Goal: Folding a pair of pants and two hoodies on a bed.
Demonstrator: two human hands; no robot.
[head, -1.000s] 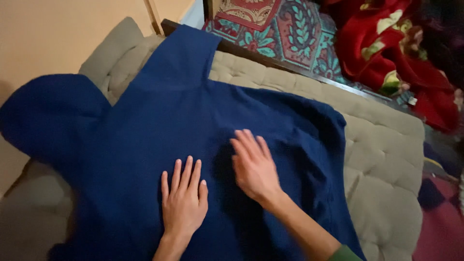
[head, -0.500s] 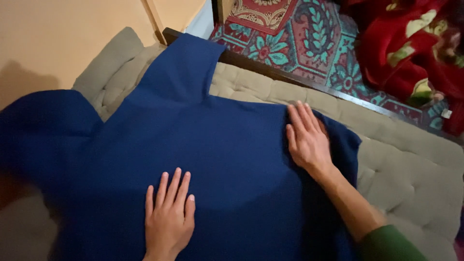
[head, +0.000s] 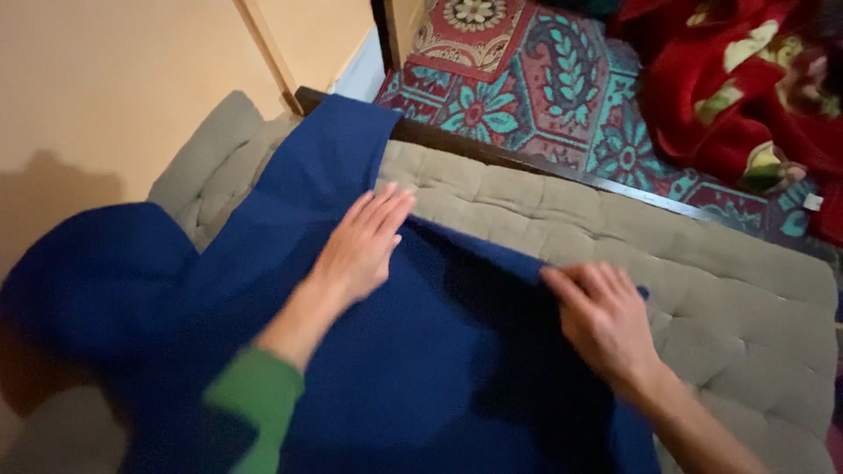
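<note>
**Both hands flat on a blue fleece garment spread over a tufted cushion**

So here's the scene from the head camera; a dark blue fleece garment [head: 386, 369] lies spread across a beige tufted cushion [head: 702, 290], covering most of the left and middle of it, with one long strip of the fabric running up toward the top left corner and a big rounded lobe hanging off to the left against the orange wall [head: 114, 96].

The left hand [head: 360, 246] is laid palm down on the garment near its upper edge, fingers straight and close together, pointing up and to the right; it isn't gripping anything, just pressing flat; a green sleeve [head: 250, 399] shows on that forearm lower down.

The right hand [head: 606, 316] sits at the garment's right-hand edge, where the blue meets the bare cushion; fingers are extended and slightly curled over the fabric edge; can't honestly tell whether it's pinching the cloth or only resting on it, since the fingertips blend into the fold.

The two hands are well apart, with a stretch of darker, shadowed fleece between them.

Beyond the cushion there's a dark wooden frame edge [head: 527, 162]; past that a patterned rug in red and teal [head: 527, 79] on the floor; a red blanket with pale patches [head: 746, 96] is bunched in the top right corner.
</note>
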